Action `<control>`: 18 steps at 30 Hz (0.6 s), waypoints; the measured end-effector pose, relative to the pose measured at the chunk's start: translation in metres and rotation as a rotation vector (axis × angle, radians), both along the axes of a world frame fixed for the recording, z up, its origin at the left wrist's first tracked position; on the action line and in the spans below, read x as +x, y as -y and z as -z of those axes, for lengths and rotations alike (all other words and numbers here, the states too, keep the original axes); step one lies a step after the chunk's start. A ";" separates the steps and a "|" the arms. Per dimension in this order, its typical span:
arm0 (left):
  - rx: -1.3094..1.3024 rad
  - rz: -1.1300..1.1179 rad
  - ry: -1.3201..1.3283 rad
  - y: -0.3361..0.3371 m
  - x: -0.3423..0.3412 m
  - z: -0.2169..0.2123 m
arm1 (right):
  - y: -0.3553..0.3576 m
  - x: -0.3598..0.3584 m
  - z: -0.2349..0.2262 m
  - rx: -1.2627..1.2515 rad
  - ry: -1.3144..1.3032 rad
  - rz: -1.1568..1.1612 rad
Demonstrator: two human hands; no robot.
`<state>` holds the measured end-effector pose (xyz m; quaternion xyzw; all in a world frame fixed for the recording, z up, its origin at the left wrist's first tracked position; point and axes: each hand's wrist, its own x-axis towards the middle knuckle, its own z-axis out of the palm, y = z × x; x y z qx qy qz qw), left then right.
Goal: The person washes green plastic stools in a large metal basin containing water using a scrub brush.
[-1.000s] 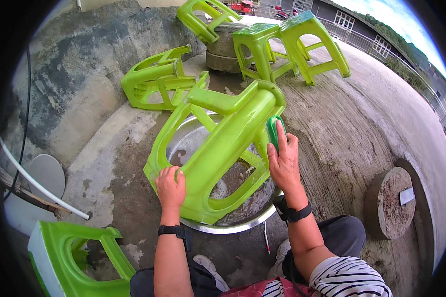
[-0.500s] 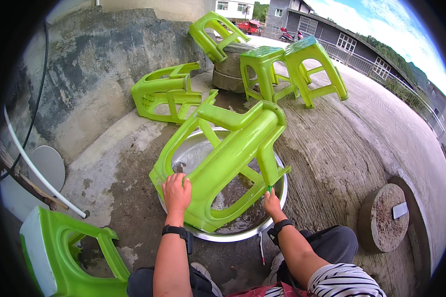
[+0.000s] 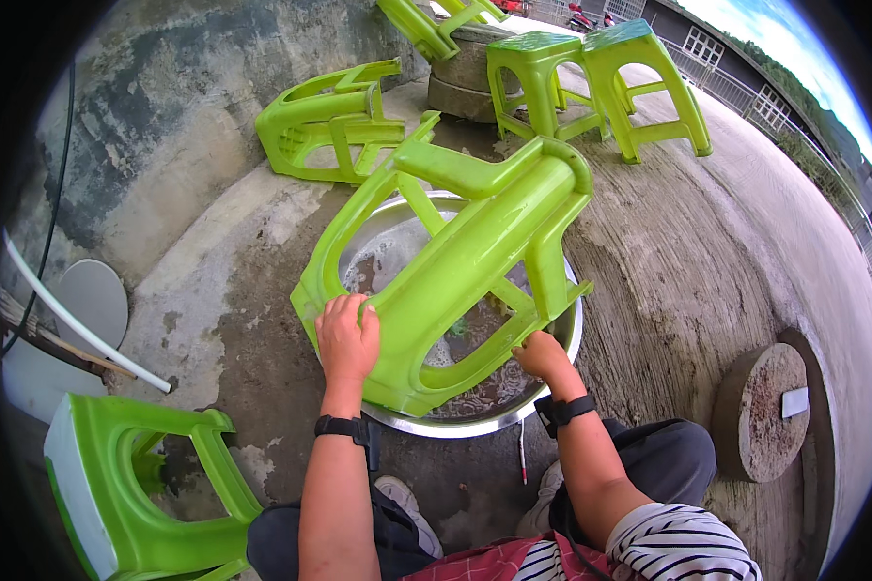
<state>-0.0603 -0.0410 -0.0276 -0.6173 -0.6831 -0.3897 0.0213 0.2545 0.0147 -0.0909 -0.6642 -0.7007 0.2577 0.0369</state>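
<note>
Wet concrete yard — green stool [image 3: 455, 261] across a steel basin [image 3: 475, 416]

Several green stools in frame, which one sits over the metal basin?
The stool tipped on its side across the metal basin, with the left hand on its leg. The other stools rest on the concrete, away from the basin.

Two upright green stools [image 3: 591, 82] stand beyond, a round stone slab [image 3: 758, 412] sits right.

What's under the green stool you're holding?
A metal basin with murky, foamy water sits under the stool. The stool covers much of the basin's inside, and the right hand dips in.
</note>
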 end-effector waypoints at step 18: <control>-0.089 0.019 0.023 0.001 0.000 -0.011 | -0.125 -0.148 0.182 -0.212 0.491 -0.583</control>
